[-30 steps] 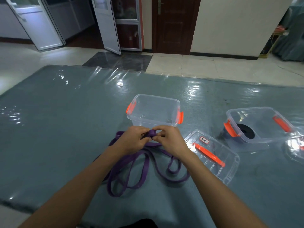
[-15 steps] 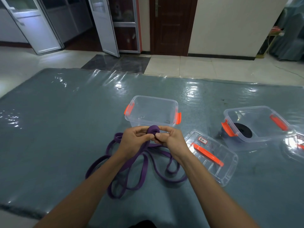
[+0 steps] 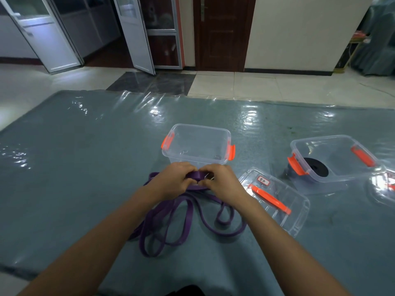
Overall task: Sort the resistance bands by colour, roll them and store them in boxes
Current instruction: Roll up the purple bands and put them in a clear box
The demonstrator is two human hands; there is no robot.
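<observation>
A purple resistance band [image 3: 183, 218] lies in loose loops on the grey mat, and its near end forms a small roll between my hands. My left hand [image 3: 173, 181] and my right hand [image 3: 221, 182] both pinch that roll just in front of an empty clear box [image 3: 197, 146] with orange latches. A second clear box [image 3: 333, 159] at the right holds a rolled black band [image 3: 316, 169].
A clear lid [image 3: 275, 199] with an orange handle and a label lies right of my right hand. Part of another lid [image 3: 384, 186] shows at the right edge. The grey mat [image 3: 74, 167] under shiny plastic film spreads wide to the left. Tiled floor and doors lie beyond.
The roll has turned between my fingers and taken in a little more band; both hands dipped slightly lower toward the mat. The loose loops shifted a bit.
</observation>
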